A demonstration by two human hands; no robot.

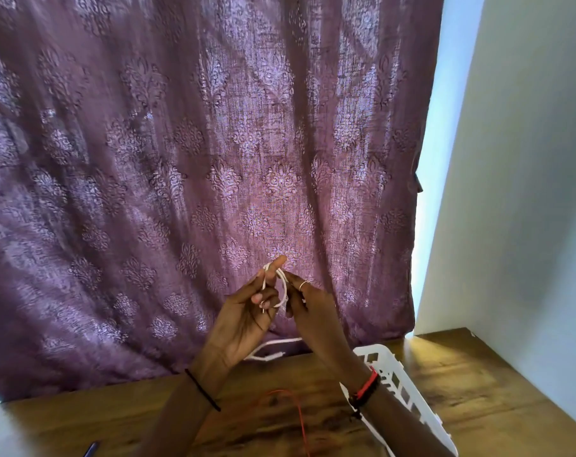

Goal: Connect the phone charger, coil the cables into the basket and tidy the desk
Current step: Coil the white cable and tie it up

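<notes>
Two hands are up in front of us, well above the desk (477,384), and both have hold of the white cable (282,285). Our left hand (247,311) has its forefinger pointing up with the cable looped over it, the other fingers curled in on the loop. Our right hand (309,308), ring (303,284) on one finger, pinches the loop's right side with its fingertips. The loop hangs between the two hands, clear of the wood.

Behind them a purple patterned curtain (181,159) fills nearly the whole view, with a pale wall (527,192) to the right. Down on the desk, a white basket (408,395) sits to the right, and our right forearm crosses its near-left part, so we can't see what lies inside. A thin red wire (298,412) curves over the wood between our forearms. A white cord (270,352) lies at the curtain's foot, partly hidden behind our left wrist; whether it joins the loop, we can't tell. A dark pen-like thing (92,450) pokes in at the bottom left edge.
</notes>
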